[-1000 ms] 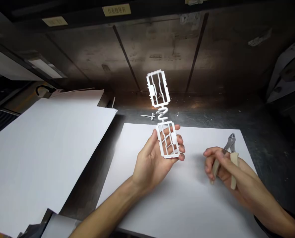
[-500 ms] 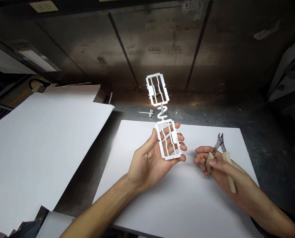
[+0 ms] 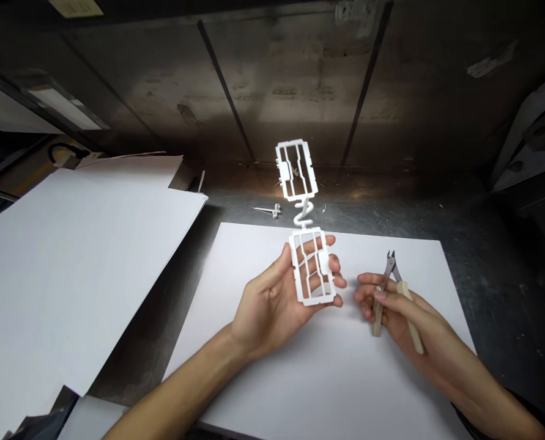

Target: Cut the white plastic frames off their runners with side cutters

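From afar I have the left hand (image 3: pixel 270 311) grasping a white plastic piece (image 3: pixel 304 211) above smooth paper (image 3: pixel 318 385); it is two barred rectangles joined by a wavy strip; my right hand (image 3: pixel 428 327) grips metal pliers (image 3: pixel 403 289) with cream handles, blades apart; the lower rectangle partly hides the left fingers (image 3: pixel 339 281); the scraps (image 3: pixel 276 211) behind are hard to identify.
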A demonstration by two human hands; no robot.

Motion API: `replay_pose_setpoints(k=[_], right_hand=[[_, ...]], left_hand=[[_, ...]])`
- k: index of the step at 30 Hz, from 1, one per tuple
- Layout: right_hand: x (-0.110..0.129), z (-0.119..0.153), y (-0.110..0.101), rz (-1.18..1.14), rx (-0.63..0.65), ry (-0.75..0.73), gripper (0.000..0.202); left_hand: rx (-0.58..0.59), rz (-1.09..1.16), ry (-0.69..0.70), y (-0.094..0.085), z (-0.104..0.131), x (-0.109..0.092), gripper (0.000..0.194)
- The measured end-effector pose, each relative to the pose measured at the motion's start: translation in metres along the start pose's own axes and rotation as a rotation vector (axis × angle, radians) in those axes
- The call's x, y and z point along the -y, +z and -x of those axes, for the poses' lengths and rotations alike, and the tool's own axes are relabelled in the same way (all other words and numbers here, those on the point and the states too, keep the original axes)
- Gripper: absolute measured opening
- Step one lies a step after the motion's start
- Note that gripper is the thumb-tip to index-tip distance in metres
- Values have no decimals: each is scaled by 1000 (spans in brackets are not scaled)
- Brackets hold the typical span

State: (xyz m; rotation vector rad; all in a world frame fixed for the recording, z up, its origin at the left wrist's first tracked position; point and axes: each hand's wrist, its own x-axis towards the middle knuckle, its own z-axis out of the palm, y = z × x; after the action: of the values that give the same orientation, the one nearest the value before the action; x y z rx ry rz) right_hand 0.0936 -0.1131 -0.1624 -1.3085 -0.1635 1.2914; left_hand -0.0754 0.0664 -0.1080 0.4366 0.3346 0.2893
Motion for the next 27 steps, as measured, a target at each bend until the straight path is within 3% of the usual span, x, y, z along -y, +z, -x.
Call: replay_pose_setpoints(k=[4,11,15,19,22,27], right_hand=[[-7,-1,5,-9,19,22,54],[-13,-8,-3,-131,43,8,53],[-17,-11,-9,-67,16,6,62],[-14,-10,-3,-99,97,29,50],[-11,-8,4,-177,145,45,53],[-5,-4,10,-117,74,23,55]], left_hand=[[80,-88,31,-3,4,5,59],[155,-120,38,-9,4,12,60],[141,-130,58,-11,5,13,61],[134,-131,52,-12,5,14,61],[116,-139,46,-13,4,13,60],[97,-152,43,-14,2,13,59]])
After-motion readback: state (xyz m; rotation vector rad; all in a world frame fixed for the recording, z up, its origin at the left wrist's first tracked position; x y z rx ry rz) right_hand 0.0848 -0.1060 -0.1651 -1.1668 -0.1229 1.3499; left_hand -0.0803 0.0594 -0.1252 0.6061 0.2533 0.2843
